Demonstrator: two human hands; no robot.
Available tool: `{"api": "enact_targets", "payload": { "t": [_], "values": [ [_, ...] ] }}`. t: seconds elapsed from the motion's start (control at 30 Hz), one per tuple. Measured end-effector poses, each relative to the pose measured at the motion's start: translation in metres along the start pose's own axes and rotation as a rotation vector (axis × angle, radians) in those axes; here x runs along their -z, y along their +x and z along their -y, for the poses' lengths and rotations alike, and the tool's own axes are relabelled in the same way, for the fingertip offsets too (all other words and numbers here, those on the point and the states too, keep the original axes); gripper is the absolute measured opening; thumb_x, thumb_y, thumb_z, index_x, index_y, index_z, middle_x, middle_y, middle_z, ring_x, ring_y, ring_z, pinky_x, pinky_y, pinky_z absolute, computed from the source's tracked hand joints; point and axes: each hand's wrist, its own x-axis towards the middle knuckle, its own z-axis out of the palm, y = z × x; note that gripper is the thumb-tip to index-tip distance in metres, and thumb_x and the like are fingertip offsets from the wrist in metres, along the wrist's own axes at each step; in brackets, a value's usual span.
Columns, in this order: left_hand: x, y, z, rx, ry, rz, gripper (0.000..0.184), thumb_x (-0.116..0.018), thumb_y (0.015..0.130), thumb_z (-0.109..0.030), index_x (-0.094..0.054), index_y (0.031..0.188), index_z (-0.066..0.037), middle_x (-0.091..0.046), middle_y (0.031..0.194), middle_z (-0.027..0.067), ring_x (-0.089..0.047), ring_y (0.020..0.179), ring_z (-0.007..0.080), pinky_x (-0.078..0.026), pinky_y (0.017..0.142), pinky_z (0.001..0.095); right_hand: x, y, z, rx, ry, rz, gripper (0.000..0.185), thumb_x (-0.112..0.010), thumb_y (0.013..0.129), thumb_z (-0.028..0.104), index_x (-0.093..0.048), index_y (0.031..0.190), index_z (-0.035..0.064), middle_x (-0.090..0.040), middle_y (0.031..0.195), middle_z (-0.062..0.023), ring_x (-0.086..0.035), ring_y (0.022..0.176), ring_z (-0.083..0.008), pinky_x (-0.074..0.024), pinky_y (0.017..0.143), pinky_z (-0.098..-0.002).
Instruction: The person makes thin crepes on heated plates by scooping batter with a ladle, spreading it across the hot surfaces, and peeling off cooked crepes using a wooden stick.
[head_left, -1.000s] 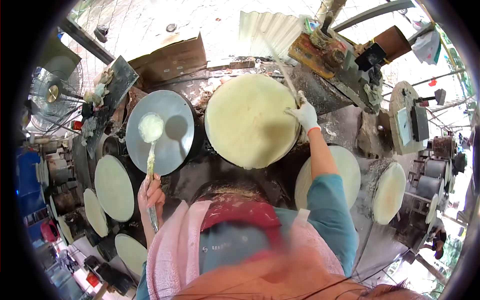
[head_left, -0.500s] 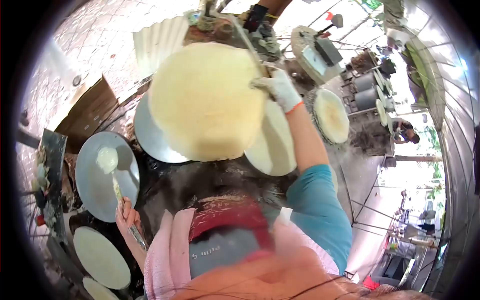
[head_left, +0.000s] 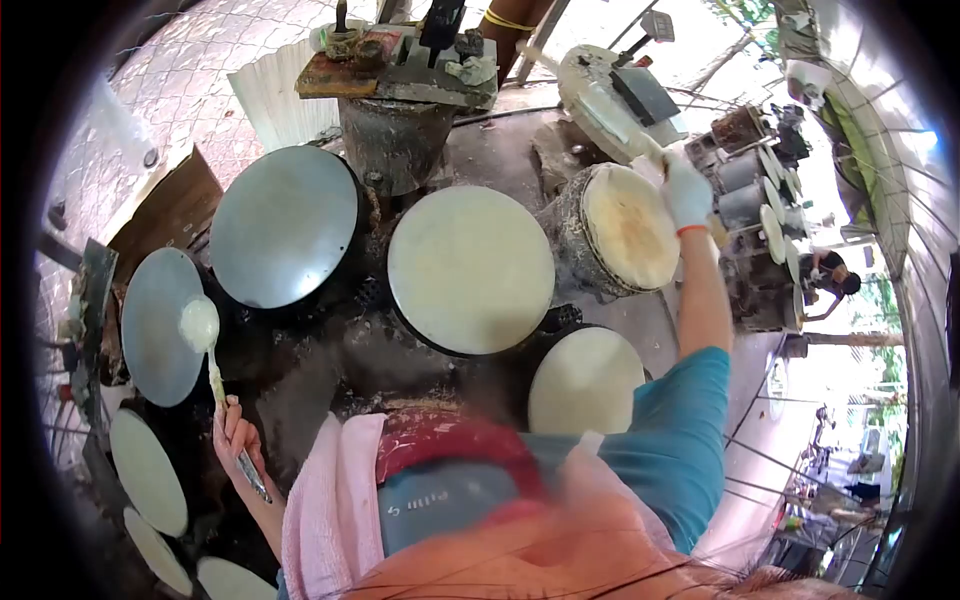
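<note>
My left hand [head_left: 240, 445], bare, is wrapped round the handle of a ladle whose bowl of pale batter [head_left: 199, 323] hangs over the right edge of a grey round pan [head_left: 160, 340]. Out to the right, my right hand [head_left: 688, 192] wears a white glove with an orange cuff. It grips a long, thin stick [head_left: 600, 103] that slants up and to the left. Just left of the glove, a round pale sheet with brown patches [head_left: 628, 228] lies on a drum-like stand. A bare grey pan [head_left: 285, 227] and a pan covered in pale batter [head_left: 470, 270] stand between my hands.
More pale-covered pans are at the lower right [head_left: 587, 385] and lower left [head_left: 148, 472]. A bucket [head_left: 395, 140] carries a board with tools. A cardboard box [head_left: 165, 215] stands at the left. Another person [head_left: 832, 280] is far off at the right.
The large sheet lifted off its pan has moved right and now rests on the stand, leaving the grey pan bare. My right hand has swung right with the stick. The view has turned right.
</note>
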Motion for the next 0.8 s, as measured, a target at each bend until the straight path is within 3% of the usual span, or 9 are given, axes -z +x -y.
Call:
{"api": "enact_targets", "payload": {
  "t": [0.17, 0.33, 0.5, 0.57, 0.6, 0.63, 0.67, 0.73, 0.8],
  "values": [
    [-0.008, -0.065, 0.033, -0.081, 0.012, -0.102, 0.033, -0.031, 0.104, -0.020, -0.044, 0.111, 0.009, -0.037, 0.059, -0.0016, -0.037, 0.035, 0.0049, -0.026, 0.034, 0.0200, -0.175, -0.081, -0.015, -0.011, -0.125, 0.119, 0.022, -0.044, 0.090, 0.015, -0.055, 0.110, 0.0139, -0.065, 0.090, -0.0099, -0.067, 0.076, -0.0295, -0.0544, 0.063, -0.0422],
    [0.010, -0.129, 0.043, -0.126, -0.007, -0.077, 0.033, -0.032, 0.103, -0.019, -0.044, 0.114, 0.010, -0.039, 0.061, -0.0021, -0.037, 0.036, 0.0041, -0.025, 0.037, 0.0205, -0.238, -0.118, 0.001, -0.063, -0.059, 0.240, 0.025, -0.050, 0.089, 0.019, -0.055, 0.113, 0.0138, -0.065, 0.090, -0.0122, -0.067, 0.082, -0.0296, -0.0536, 0.067, -0.0417],
    [0.028, -0.199, 0.058, -0.345, -0.003, -0.359, 0.034, -0.031, 0.104, -0.018, -0.045, 0.116, 0.010, -0.038, 0.059, -0.0070, -0.034, 0.035, 0.0011, -0.022, 0.037, 0.0199, -0.206, -0.123, 0.020, -0.157, 0.382, 0.270, 0.032, -0.059, 0.084, 0.026, -0.062, 0.110, 0.0079, -0.065, 0.101, -0.0228, -0.063, 0.094, -0.0399, -0.0495, 0.080, -0.0462],
    [0.002, -0.228, 0.064, -0.348, 0.048, -0.647, 0.030, -0.035, 0.103, -0.024, -0.052, 0.089, -0.003, -0.032, 0.049, -0.0105, -0.029, 0.031, 0.0006, -0.021, 0.034, 0.0198, -0.153, -0.139, 0.065, -0.199, 0.376, 0.285, 0.038, -0.058, 0.085, 0.031, -0.062, 0.110, 0.0017, -0.066, 0.098, -0.0230, -0.064, 0.090, -0.0379, -0.0500, 0.076, -0.0463],
    [0.031, -0.257, 0.063, -0.307, -0.133, -0.326, 0.032, -0.037, 0.102, -0.026, -0.047, 0.077, -0.010, -0.031, 0.046, -0.0111, -0.028, 0.031, 0.0005, -0.020, 0.033, 0.0199, -0.196, -0.160, 0.049, 0.092, 0.340, 0.050, 0.039, -0.056, 0.088, 0.032, -0.062, 0.109, -0.0003, -0.066, 0.102, -0.0210, -0.064, 0.091, -0.0373, -0.0502, 0.077, -0.0459],
    [0.025, -0.284, 0.066, -0.353, -0.073, -0.486, 0.033, -0.037, 0.102, -0.028, -0.044, 0.074, -0.012, -0.030, 0.045, -0.0106, -0.028, 0.031, 0.0012, -0.019, 0.032, 0.0205, -0.217, -0.162, 0.065, -0.119, 0.352, 0.161, 0.036, -0.058, 0.088, 0.029, -0.063, 0.107, -0.0009, -0.067, 0.102, -0.0192, -0.063, 0.094, -0.0364, -0.0500, 0.082, -0.0452],
    [0.063, -0.318, 0.073, -0.373, -0.134, -0.154, 0.031, -0.038, 0.102, -0.028, -0.048, 0.080, -0.008, -0.033, 0.048, -0.0098, -0.027, 0.031, 0.0024, -0.020, 0.032, 0.0208, -0.159, -0.186, 0.107, -0.119, 0.486, 0.143, 0.043, -0.057, 0.089, 0.031, -0.059, 0.117, -0.0007, -0.062, 0.115, -0.0193, -0.060, 0.106, -0.0331, -0.0484, 0.090, -0.0420],
    [0.073, -0.383, 0.083, -0.568, -0.164, -0.491, 0.028, -0.039, 0.101, -0.026, -0.051, 0.090, -0.004, -0.038, 0.055, -0.0084, -0.030, 0.034, 0.0017, -0.024, 0.036, 0.0202, -0.118, -0.238, 0.176, -0.039, 0.791, 0.231, 0.050, -0.057, 0.090, 0.029, -0.051, 0.130, -0.0014, -0.058, 0.125, -0.0184, -0.060, 0.109, -0.0300, -0.0461, 0.096, -0.0368],
    [0.105, -0.453, 0.077, -0.685, -0.129, -0.623, 0.026, -0.040, 0.101, -0.025, -0.052, 0.092, -0.003, -0.039, 0.057, -0.0078, -0.033, 0.036, 0.0010, -0.027, 0.038, 0.0209, -0.104, -0.308, 0.254, 0.202, 0.821, 0.226, 0.039, -0.071, 0.082, 0.021, -0.062, 0.114, -0.0004, -0.068, 0.100, -0.0141, -0.064, 0.088, -0.0274, -0.0504, 0.078, -0.0366]
  ]
}}
